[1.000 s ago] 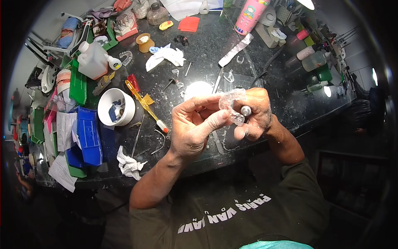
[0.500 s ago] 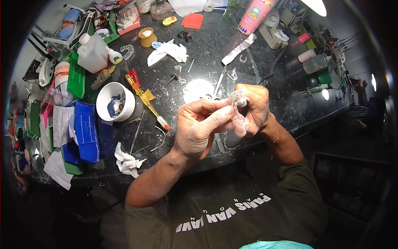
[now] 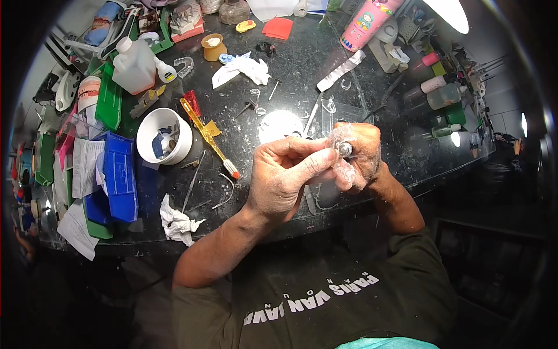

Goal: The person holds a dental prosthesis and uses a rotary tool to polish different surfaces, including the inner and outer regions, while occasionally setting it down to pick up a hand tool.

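Observation:
Above the front of the bench, my left hand pinches a clear, pinkish dental plate between thumb and fingers. Close against it, my right hand is closed round a handpiece; only its round silver nose shows, at the plate's inner curve. Whether its tip touches the plate cannot be seen. Pale dust coats both hands. Behind my left hand lies a bright white round patch on the dark bench, with a metal-bladed tool beside it.
Left of my hands stand a white tub with scraps inside, a yellow toothbrush, crumpled tissue and blue bins. A plastic bottle and a white cloth lie farther back. A pink can stands at the far right.
The silver nose of the handpiece shows more plainly now beside the plate. Both hands keep their grips. The whole view has shifted slightly.

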The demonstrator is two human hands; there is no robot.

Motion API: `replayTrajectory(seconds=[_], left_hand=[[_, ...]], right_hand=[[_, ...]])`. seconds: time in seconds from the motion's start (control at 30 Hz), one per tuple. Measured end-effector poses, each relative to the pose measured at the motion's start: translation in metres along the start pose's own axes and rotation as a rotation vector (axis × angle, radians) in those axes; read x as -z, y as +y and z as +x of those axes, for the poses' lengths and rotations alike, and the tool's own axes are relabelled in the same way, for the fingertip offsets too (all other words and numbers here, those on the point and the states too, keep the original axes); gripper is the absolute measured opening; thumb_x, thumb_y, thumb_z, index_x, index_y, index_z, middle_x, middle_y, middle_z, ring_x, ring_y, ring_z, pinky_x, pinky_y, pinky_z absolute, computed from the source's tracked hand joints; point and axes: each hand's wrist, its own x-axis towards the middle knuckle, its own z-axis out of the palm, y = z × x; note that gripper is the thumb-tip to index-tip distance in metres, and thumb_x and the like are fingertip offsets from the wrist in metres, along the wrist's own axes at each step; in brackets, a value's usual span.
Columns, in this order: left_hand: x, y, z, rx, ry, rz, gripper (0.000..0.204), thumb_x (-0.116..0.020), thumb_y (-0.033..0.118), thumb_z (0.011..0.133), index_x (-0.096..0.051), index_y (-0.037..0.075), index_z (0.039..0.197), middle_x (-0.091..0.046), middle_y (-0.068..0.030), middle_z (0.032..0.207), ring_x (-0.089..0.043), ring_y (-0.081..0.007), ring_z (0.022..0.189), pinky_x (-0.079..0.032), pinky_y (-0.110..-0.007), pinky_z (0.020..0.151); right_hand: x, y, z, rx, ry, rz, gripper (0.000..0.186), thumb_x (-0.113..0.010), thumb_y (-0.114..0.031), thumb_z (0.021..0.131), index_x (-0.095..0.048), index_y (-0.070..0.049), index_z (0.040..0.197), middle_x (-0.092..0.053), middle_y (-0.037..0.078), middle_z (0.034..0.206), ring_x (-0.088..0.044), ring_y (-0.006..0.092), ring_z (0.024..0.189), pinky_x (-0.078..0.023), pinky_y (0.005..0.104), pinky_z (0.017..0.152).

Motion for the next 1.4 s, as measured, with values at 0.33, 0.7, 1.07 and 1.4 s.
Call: replayTrajectory(seconds=[0.33, 0.7, 1.07, 1.4], left_hand=[[-0.005, 0.004, 0.000, -0.048, 0.044, 0.032, 0.015, -0.060, -0.003, 0.093, -0.066, -0.003, 0.107, -0.070, -0.0185, 0.099, -0.071, -0.0257, 0.091, -0.063, -0.039, 0.080], [-0.001, -0.002, 0.000, -0.015, -0.002, 0.009, 0.016, -0.061, -0.004, 0.092, -0.066, -0.003, 0.107, -0.069, -0.0200, 0.100, -0.071, -0.0255, 0.089, -0.062, -0.040, 0.082], [-0.006, 0.001, 0.000, -0.007, 0.028, -0.011, 0.016, -0.064, -0.006, 0.089, -0.068, -0.005, 0.105, -0.070, -0.0170, 0.098, -0.071, -0.0209, 0.089, -0.061, -0.034, 0.082], [-0.004, 0.003, 0.000, -0.081, 0.041, 0.076, 0.022, -0.062, -0.004, 0.091, -0.063, -0.004, 0.113, -0.069, -0.0181, 0.102, -0.071, -0.0251, 0.091, -0.063, -0.039, 0.082]], right_hand=[[0.001, 0.010, -0.008, -0.005, 0.024, 0.051, 0.067, -0.078, -0.064, 0.069, -0.053, -0.002, 0.073, -0.049, 0.008, 0.060, -0.052, 0.0234, 0.049, -0.040, 0.0335, 0.047], [0.003, 0.007, -0.005, -0.034, 0.015, -0.040, 0.078, -0.079, -0.072, 0.061, -0.050, -0.001, 0.073, -0.045, 0.010, 0.061, -0.048, 0.0245, 0.049, -0.040, 0.0346, 0.048], [0.001, 0.000, 0.000, 0.000, -0.009, 0.043, 0.065, -0.075, -0.064, 0.073, -0.061, -0.002, 0.080, -0.054, 0.007, 0.063, -0.057, 0.0233, 0.052, -0.044, 0.0324, 0.049], [0.002, 0.011, -0.009, 0.017, 0.012, 0.056, 0.068, -0.076, -0.068, 0.070, -0.053, -0.003, 0.072, -0.050, 0.006, 0.060, -0.053, 0.0206, 0.049, -0.041, 0.0319, 0.047]])
